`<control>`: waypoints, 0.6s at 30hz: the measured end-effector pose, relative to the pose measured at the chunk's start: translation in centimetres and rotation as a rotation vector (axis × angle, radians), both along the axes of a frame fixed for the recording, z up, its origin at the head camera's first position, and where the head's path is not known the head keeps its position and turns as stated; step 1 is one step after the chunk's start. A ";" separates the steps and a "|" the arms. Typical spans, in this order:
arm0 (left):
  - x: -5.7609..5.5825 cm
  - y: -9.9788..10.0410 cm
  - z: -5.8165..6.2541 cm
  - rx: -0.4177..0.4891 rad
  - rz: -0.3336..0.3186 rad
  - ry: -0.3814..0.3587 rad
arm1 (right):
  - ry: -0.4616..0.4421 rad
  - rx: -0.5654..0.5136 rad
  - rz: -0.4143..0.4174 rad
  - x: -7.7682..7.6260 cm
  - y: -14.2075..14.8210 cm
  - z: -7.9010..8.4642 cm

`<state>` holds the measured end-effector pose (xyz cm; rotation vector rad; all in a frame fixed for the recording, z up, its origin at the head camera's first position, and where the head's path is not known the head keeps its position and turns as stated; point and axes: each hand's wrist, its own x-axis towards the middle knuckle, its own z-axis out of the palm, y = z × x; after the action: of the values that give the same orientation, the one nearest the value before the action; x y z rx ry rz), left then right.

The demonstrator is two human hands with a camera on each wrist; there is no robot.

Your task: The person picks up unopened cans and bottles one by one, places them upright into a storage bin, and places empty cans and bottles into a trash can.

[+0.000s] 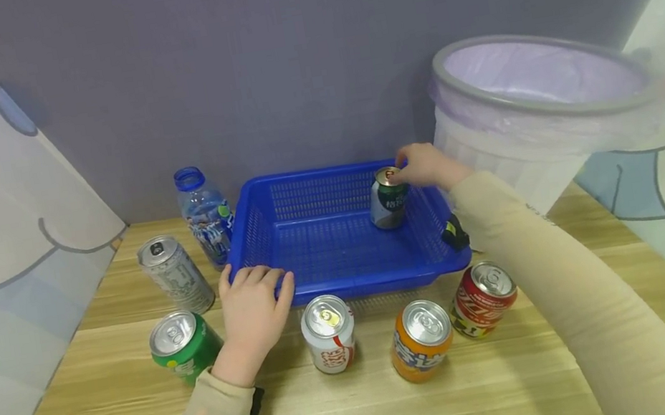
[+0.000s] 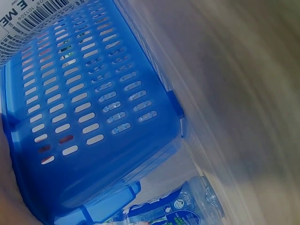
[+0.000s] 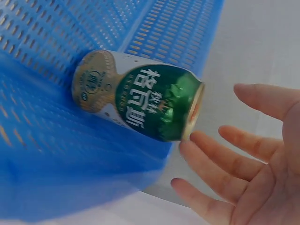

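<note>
A blue plastic basket (image 1: 351, 281) lies in front of me on the table. My left hand (image 1: 254, 310) grips its front left corner, fingers bent over the rim; the left wrist view shows the basket's slotted wall (image 2: 79, 164) but hides the fingertips. A green and silver kvass can (image 1: 389, 206) stands upright inside, toward the back right. My right hand (image 1: 427, 167) is at the can's top. In the right wrist view its fingers (image 3: 220, 164) are spread and relaxed beside the can's rim, not wrapped round it.
Left of the basket are a clear bottle (image 1: 207, 220), a silver can (image 1: 176, 276) and a green can (image 1: 187, 346). In front stand white (image 1: 330, 338), orange (image 1: 421, 346) and red (image 1: 483, 300) cans. A lined white bin (image 1: 492, 146) stands at the right.
</note>
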<state>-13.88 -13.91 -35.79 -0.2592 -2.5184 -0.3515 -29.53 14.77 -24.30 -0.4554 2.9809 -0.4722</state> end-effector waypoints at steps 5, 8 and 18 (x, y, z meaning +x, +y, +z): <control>-0.1 -0.1 0.1 -0.004 -0.003 0.014 | 0.050 0.011 0.025 0.3 0.3 1.0; -0.1 -0.1 0.1 -0.007 -0.002 0.021 | 0.027 0.007 0.024 0.5 0.5 1.3; 0.0 -0.1 0.0 -0.006 0.002 0.020 | -0.041 0.033 0.077 1.3 1.2 1.6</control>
<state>-13.87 -14.01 -35.79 -0.2618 -2.5002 -0.3393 -28.27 15.93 -22.69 -0.5490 2.9148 -0.4189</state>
